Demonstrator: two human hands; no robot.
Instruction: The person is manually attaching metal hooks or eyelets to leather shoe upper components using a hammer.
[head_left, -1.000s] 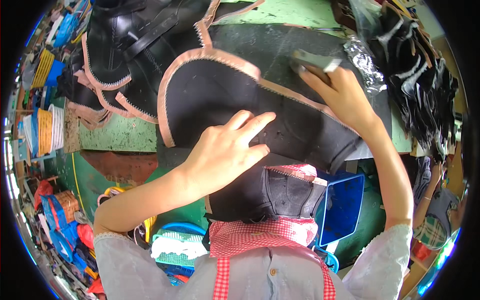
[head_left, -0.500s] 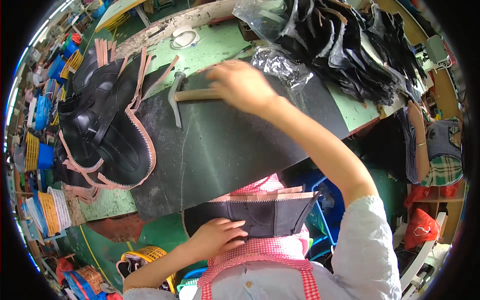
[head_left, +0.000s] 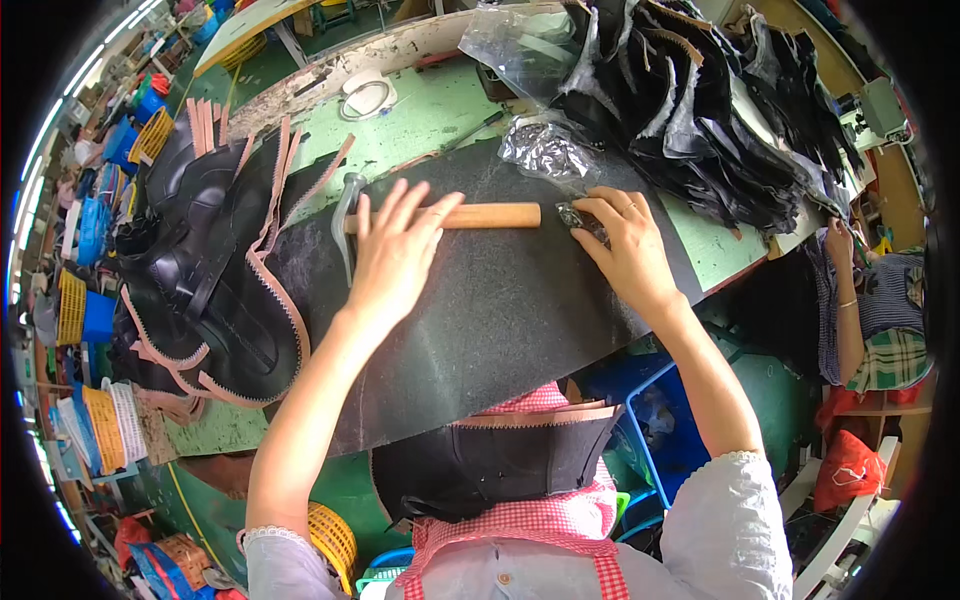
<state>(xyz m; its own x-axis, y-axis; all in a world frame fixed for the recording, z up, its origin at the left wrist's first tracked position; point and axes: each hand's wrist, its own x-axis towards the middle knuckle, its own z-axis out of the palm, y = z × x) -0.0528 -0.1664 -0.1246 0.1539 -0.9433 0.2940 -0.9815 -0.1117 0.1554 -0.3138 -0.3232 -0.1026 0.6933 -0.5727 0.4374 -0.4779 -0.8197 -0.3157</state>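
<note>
Holding my left hand (head_left: 393,252) splayed over wooden-handled steel hammer (head_left: 490,216), twelve o'clock on flat black board (head_left: 480,320); right hand (head_left: 632,250) curled at crinkled clear plastic bag (head_left: 548,150), one o'clock, grip unclear.

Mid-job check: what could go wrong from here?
The left hand is spread over the hammer, so it might get nudged across the black mat.
The right hand is by the clear plastic bag; anything loose inside could spill.
The black piece on the lap has neither hand on it and might slip off.
</note>
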